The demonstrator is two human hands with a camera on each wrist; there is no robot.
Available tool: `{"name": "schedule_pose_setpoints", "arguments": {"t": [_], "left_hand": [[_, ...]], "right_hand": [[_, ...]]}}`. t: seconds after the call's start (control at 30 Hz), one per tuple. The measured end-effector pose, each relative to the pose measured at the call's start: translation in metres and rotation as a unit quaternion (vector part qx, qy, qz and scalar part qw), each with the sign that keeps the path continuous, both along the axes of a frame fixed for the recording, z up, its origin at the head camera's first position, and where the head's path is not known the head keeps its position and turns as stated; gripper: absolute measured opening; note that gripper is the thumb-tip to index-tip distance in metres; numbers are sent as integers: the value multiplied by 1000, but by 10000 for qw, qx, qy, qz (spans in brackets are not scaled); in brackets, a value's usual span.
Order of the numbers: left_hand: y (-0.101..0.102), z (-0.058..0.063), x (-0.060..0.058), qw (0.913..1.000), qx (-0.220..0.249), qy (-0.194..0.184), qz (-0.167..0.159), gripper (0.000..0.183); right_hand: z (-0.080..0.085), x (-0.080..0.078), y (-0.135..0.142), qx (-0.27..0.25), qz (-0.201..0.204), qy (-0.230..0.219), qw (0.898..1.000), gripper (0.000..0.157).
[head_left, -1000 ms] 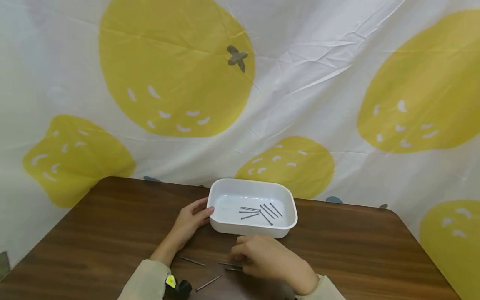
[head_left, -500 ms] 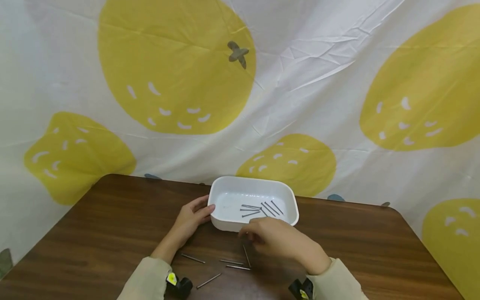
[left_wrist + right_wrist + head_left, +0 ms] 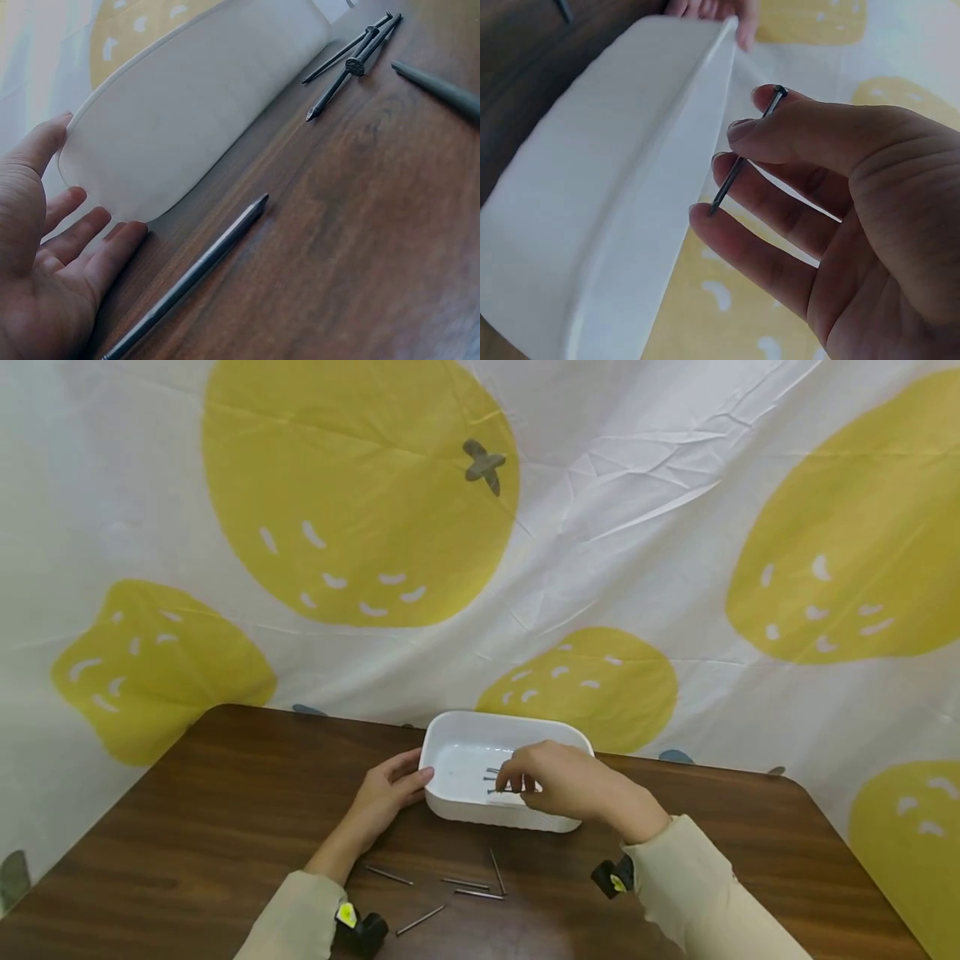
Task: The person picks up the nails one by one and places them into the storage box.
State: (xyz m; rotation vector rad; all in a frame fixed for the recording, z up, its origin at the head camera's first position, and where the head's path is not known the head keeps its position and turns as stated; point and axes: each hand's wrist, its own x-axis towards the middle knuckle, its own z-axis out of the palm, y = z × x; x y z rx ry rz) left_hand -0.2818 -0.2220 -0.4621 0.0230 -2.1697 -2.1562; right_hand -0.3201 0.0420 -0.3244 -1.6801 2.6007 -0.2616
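A white rectangular plastic tray stands near the table's far edge. My left hand holds its left end, thumb at the rim and fingers against the outer wall. Over the tray's right part is my right hand. Between thumb and fingertips it pinches a dark metal nail, head uppermost in the right wrist view. A few nails inside the tray show beside the fingers; others there are hidden by the hand.
Several loose nails lie on the brown wooden table in front of the tray, one nail close to my left hand. A white cloth with yellow fruit prints hangs behind the table.
My right hand has picked up a nail from the table and moved up and forward over the tray. The left hand has stayed at the tray's left end.
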Motion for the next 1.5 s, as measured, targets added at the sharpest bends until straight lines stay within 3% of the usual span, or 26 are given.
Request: {"name": "schedule_pose_setpoints", "arguments": {"t": [0.27, 0.5, 0.8, 1.5], "left_hand": [[-1, -1, -1, 10000, -1, 16, 30, 54], [0, -1, -2, 10000, -30, 10, 31, 54], [-1, -2, -2, 10000, -25, 20, 71, 54], [0, -1, 0, 9999, 77, 81, 14, 55]], "right_hand": [[-4, -32, -8, 220, -139, 54, 9996, 26], [-15, -50, -16, 642, -499, -230, 9964, 27], [-37, -72, -30, 589, -296, -327, 9973, 22], [-58, -80, -58, 792, -508, -343, 9950, 21]]}}
